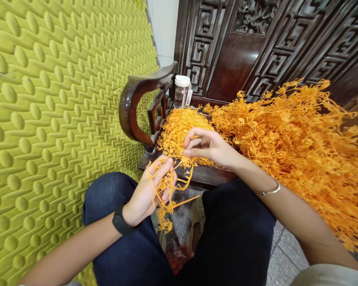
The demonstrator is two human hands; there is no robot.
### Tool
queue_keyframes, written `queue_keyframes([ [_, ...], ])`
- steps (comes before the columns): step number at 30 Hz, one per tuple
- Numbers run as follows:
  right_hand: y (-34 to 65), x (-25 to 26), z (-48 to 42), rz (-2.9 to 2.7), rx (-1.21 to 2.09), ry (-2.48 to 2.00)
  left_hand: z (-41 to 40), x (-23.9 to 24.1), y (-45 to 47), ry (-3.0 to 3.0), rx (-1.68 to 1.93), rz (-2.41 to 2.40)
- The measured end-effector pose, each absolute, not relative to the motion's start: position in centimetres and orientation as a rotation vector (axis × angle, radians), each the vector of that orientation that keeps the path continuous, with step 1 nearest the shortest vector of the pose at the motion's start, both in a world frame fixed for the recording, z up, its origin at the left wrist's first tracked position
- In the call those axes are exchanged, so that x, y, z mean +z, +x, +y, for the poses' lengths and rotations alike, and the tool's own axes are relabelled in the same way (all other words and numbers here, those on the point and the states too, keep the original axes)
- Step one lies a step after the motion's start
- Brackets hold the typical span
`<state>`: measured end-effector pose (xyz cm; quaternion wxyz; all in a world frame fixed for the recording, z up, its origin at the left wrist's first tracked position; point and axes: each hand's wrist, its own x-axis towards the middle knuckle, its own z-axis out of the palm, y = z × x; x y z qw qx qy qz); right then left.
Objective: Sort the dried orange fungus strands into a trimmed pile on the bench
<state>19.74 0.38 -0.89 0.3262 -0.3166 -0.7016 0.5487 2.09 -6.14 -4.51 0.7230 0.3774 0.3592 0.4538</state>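
Observation:
My left hand (156, 180) is closed around a bunch of orange artificial flower stems (167, 184). Their thin branches stick out to the right and dangle below the fingers. Just above and to the right, my right hand (204, 147) has thumb and fingertips pinched together. Orange bits show behind and below those fingertips; whether any is gripped there I cannot make out. Behind both hands, small orange flower heads (179, 127) lie in a heap on the dark wooden seat (205, 174).
A large pile of orange artificial flower sprays (301, 151) spreads along the right. A clear jar with a white lid (182, 85) stands behind the heap, near the curved armrest (129, 99). Yellow textured padding (53, 119) covers the left side. The carved wooden backrest (232, 71) rises behind.

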Motion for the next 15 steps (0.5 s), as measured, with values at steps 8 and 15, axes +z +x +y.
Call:
queue_keyframes([
  [8,18.9,-1.3,-0.6,-1.861,1.006,-0.834,-5.8,-4.1,2.4,0.788,1.057,0.794],
  [15,18.5,-1.4,-1.0,-1.753,0.835,-0.885,-5.2,-3.4,2.7,0.814,1.090,0.764],
])
